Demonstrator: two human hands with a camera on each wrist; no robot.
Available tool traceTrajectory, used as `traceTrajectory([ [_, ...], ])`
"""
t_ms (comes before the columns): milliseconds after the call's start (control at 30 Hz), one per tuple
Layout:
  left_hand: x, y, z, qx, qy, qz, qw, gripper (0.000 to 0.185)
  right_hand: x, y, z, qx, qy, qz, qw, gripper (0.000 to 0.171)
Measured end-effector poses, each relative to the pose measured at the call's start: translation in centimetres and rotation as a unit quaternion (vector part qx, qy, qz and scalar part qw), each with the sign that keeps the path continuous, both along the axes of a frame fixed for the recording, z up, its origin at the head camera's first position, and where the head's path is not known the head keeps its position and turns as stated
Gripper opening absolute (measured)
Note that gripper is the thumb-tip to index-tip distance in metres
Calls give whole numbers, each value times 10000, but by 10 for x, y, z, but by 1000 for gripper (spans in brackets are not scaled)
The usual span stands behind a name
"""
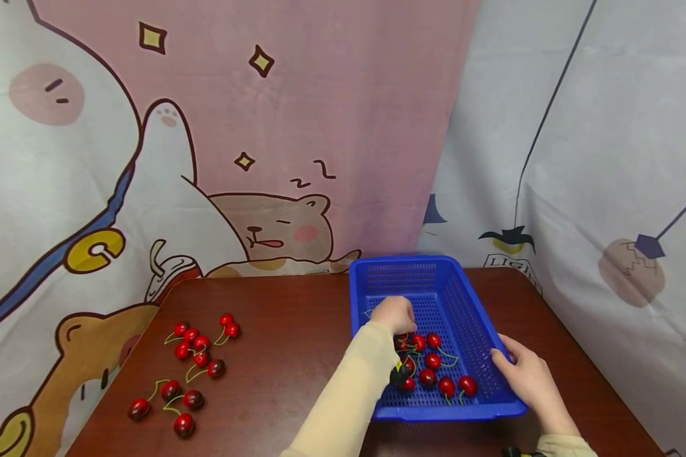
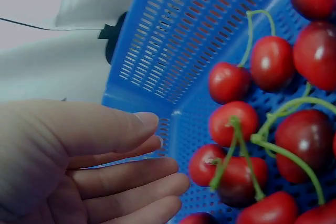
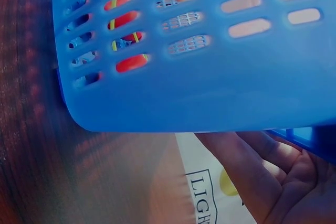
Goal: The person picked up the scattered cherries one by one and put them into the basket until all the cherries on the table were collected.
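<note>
The blue perforated plastic basket (image 1: 434, 279) sits on the dark brown wooden table (image 1: 297, 330), and both hands are at it. In the head view, the left hand (image 1: 394, 315) is inside the basket, knuckles up, fingers bent downward; just behind its wrist lie the glossy red cherries with green stems (image 1: 434, 371) on the basket floor. Whether the fingers pinch anything there I cannot tell. The right hand (image 1: 527, 374) rests against the basket's outer right wall, thumb over the rim. Well to the left of the left arm, a loose scatter of cherries (image 1: 191, 368) lies on the table, before a cartoon-printed cloth backdrop (image 1: 206, 158).

In the left wrist view, the left hand (image 2: 84, 166) shows its fingers (image 2: 131, 182) straight and relaxed, lying together, empty; the cherries (image 2: 262, 129) are heaped just beside the fingertips, near the basket's corner (image 2: 173, 51).

In the right wrist view, the right hand (image 3: 268, 177) lies under the basket's curved rim (image 3: 199, 93), fingers extended along the wall, palm open.
</note>
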State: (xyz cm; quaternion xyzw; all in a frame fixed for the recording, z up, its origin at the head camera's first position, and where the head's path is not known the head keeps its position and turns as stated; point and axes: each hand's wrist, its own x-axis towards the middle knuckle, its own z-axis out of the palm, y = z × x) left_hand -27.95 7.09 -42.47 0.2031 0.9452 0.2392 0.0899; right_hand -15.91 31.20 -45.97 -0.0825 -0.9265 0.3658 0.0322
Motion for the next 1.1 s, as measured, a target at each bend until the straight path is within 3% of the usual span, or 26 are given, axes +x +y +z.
traceTrajectory([
  [100, 2, -1, 7, 95, 11, -9, 10000, 8, 0, 0, 0, 28, 4, 4, 10000, 55],
  [267, 6, -2, 23, 552, 47, -32, 9985, 31, -1, 1, 0, 30, -36, 14, 10000, 57],
  [433, 11, -8, 43, 1078, 222, -52, 9939, 41, -2, 1, -1, 33, -47, 33, 10000, 57],
  [667, 23, -29, 63, 2148, 151, -187, 9764, 52, -2, 1, -2, 60, -57, 17, 10000, 57],
  [900, 34, -52, 72, 2516, 387, -249, 9667, 62, -2, 0, -2, 91, -38, 23, 9999, 56],
  [1100, 39, -74, 73, 2736, 471, -154, 9606, 65, -2, 2, -1, 130, 0, 53, 9999, 56],
])
